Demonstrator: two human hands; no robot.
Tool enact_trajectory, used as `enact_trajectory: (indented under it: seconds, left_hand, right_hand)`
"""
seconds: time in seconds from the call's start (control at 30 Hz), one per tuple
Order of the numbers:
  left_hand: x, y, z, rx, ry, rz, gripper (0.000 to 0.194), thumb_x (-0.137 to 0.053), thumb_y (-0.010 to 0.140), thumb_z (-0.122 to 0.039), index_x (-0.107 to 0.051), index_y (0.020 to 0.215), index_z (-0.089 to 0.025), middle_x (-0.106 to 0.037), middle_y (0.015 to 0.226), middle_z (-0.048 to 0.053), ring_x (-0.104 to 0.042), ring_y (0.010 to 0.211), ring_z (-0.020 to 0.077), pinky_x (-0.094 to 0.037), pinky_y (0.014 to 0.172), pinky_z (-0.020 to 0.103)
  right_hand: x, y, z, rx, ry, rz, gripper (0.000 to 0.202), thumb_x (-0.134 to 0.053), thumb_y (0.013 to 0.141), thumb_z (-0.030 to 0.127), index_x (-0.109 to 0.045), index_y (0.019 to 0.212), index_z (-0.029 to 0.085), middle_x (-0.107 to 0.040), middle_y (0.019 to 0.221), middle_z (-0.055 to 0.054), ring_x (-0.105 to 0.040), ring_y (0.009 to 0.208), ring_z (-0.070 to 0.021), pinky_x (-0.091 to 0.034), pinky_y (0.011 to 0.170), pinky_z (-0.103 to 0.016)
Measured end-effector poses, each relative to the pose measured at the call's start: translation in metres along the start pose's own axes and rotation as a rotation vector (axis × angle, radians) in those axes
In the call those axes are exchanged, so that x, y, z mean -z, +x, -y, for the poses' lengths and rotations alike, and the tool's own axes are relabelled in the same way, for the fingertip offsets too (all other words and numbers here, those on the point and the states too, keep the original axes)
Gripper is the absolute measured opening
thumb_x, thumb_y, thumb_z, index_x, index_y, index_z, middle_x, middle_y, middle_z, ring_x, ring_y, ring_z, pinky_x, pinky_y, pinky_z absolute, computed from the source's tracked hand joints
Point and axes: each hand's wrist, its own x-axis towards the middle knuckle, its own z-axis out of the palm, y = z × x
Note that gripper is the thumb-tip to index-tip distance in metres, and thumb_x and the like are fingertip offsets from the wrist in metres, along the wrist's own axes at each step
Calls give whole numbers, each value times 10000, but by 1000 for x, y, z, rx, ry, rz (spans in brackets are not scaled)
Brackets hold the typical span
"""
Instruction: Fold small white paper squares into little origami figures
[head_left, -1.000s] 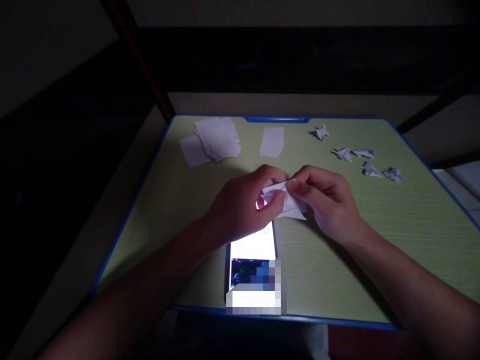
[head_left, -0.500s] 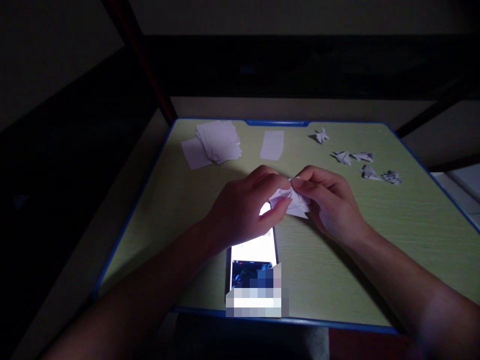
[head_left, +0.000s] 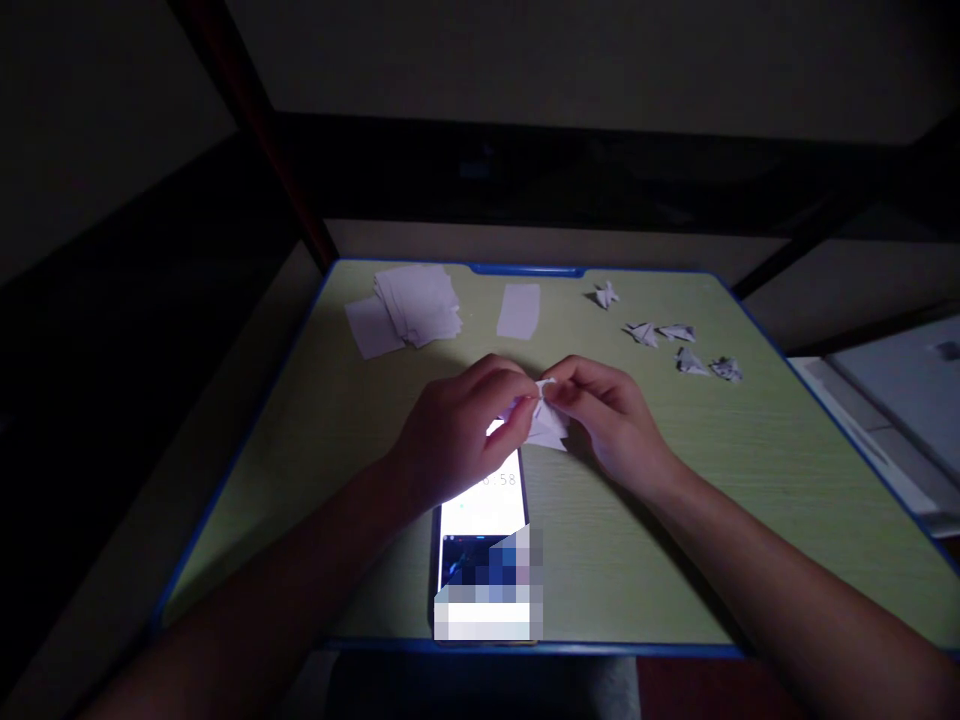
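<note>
A small folded sheet of white paper (head_left: 549, 428) is pinched between both hands above the middle of the table. My left hand (head_left: 469, 425) grips its left side, thumb and forefinger closed at the upper edge. On the other side my right hand (head_left: 607, 415) is closed with its thumb pressing the paper's top. The fingers cover much of the paper, so its full shape is hidden. Under the left hand lies a phone (head_left: 484, 510) with a bright screen showing digits; its lower part is pixelated.
The green table (head_left: 315, 500) has a blue rim. A stack of white paper sheets (head_left: 416, 303) lies at the back left, a single sheet (head_left: 518, 311) at back centre. Several folded paper pieces (head_left: 641, 335) sit at back right. A white object (head_left: 900, 400) stands beyond the right edge.
The whole view has shifted, so everything appears further left and slightly lower. My left thumb has closed up to the forefinger on the paper; the right hand keeps its pinch.
</note>
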Motion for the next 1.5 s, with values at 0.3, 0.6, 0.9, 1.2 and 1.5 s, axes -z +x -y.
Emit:
enact_trajectory:
  seconds: [0.3,0.6,0.9,1.2,1.5]
  left_hand:
    - [3,-1,4,-13,58,-1,80,-603,807,-142,-580,883,-135,-632,862,25,-593,759,90,-477,604,185]
    - [2,-1,4,-27,45,-33,64,-594,784,-107,-566,836,-132,-630,863,37,-591,742,95,-478,587,184]
    - [0,-2,6,3,59,-26,31,-572,804,-117,-562,821,-141,-619,817,25,-578,726,92,-468,593,194]
    - [-6,-2,4,206,-110,-78,53,-588,763,-108,-557,771,-149,-594,705,-12,-510,563,53,-416,503,165]
    - [1,0,2,242,-117,57,74,-640,756,-164,-594,812,-156,-645,705,-19,-556,564,52,-436,517,152]
  right_hand:
    - [-2,0,7,-11,-125,-43,117,-618,736,240,-630,659,152,-503,516,45,-389,470,-63,-271,443,-215]
    - [-1,-1,8,-9,-191,-20,150,-594,739,255,-640,657,138,-515,526,32,-412,482,-70,-302,461,-223]
    - [-3,1,6,-29,-199,0,148,-601,743,266,-627,733,121,-532,569,20,-442,507,-82,-326,485,-241]
    - [-3,1,9,-22,-180,30,140,-598,744,257,-602,691,127,-531,566,21,-444,508,-72,-333,475,-225]
    - [-2,0,11,-24,-171,35,136,-613,738,244,-613,667,128,-535,548,27,-435,480,-60,-313,444,-210]
